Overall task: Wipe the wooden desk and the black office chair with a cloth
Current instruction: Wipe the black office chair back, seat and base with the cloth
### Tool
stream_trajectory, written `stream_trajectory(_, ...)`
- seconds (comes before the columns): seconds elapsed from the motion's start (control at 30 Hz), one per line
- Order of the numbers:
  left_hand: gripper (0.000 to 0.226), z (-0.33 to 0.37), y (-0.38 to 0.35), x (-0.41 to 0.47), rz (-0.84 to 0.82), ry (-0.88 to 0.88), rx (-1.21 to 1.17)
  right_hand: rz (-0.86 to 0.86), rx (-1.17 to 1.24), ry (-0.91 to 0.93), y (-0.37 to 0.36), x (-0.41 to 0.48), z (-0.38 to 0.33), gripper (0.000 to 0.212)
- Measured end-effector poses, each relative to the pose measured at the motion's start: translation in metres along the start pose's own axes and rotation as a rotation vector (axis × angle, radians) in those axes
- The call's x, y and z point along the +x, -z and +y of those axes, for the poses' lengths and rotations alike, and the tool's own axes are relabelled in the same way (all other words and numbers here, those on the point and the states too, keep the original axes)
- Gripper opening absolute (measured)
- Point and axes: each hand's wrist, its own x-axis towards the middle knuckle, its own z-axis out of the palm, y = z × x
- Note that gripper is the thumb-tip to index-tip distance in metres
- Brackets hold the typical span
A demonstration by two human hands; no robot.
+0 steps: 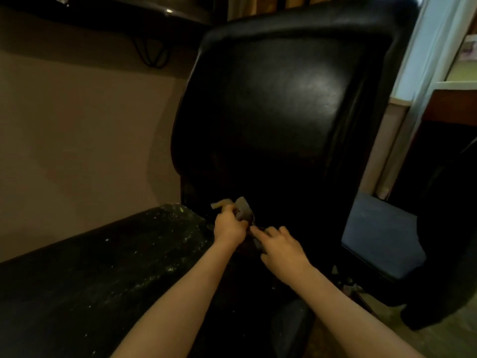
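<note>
Soft, limp cloth [244, 210] likely handles best bunched: left hand [229, 226] grip pinches it at 6 o'clock on chair [284, 99]; right hand [282, 248] grip unclear

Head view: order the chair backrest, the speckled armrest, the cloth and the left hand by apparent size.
1. chair backrest, largest.
2. speckled armrest, though it lies nearer the camera, which enlarges it.
3. left hand and cloth: similar. The hand grips and partly hides the cloth, so I leave them unranked.
</note>
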Motion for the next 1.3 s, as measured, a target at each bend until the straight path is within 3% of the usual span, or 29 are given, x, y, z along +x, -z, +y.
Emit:
stream_trajectory(0.07, 0.027, -0.013, 0.024, 0.009, -0.032, 0.002, 0.169, -0.226, 0.088, 0.042, 0.0, 0.028, -0.022, 0.039)
stream_trajectory(0.13, 0.023, -0.028, 0.04, 0.01, -0.094, -0.025, 0.261, -0.305, 0.094, 0.073, 0.002, 0.045, -0.035, 0.02)
stream_trajectory(0.33, 0.033, -0.036, 0.049, 0.014, -0.22, -0.137, 0.33, -0.295, 0.026, 0.036, -0.01, 0.045, -0.04, 0.045)
stream_trajectory(0.4, 0.035, -0.031, 0.059, 0.014, -0.251, -0.134, 0.328, -0.317, 0.002, -0.005, -0.008, 0.047, -0.046, 0.038)
stream_trajectory(0.5, 0.032, -0.027, 0.081, 0.019, -0.235, -0.13, 0.356, -0.376, 0.003, -0.058, 0.0, 0.05, -0.057, 0.005)
stream_trajectory(0.6, 0.027, -0.034, 0.1, 0.025, -0.233, -0.119, 0.431, -0.409, 0.09, -0.123, 0.006, 0.051, -0.062, 0.008)
stream_trajectory(0.67, 0.023, -0.04, 0.104, 0.027, -0.259, -0.11, 0.474, -0.422, 0.156, -0.18, 0.013, 0.053, -0.065, 0.021)
stream_trajectory(0.83, 0.026, -0.051, 0.102, 0.036, -0.273, -0.121, 0.632, -0.363, 0.124, -0.193, -0.003, 0.062, -0.072, 0.025)
stream_trajectory(0.93, 0.027, -0.061, 0.102, 0.042, -0.311, -0.1, 0.761, -0.374, 0.104, -0.197, -0.022, 0.06, -0.072, 0.061)
stream_trajectory(1.07, 0.035, -0.069, 0.113, 0.05, -0.372, -0.026, 0.856, -0.183, -0.08, 0.011, 0.014, 0.074, -0.067, 0.06)
stream_trajectory(1.17, 0.03, -0.065, 0.125, 0.058, -0.313, -0.055, 0.798, 0.319, -0.324, 0.176, 0.064, 0.108, -0.061, 0.056)
stream_trajectory(1.23, 0.026, -0.059, 0.133, 0.056, -0.28, -0.081, 0.739, 0.607, -0.446, 0.084, 0.097, 0.133, -0.062, 0.048)
stream_trajectory(1.3, 0.025, -0.051, 0.138, 0.052, -0.271, -0.119, 0.681, 0.622, -0.482, -0.023, 0.125, 0.151, -0.066, 0.039)
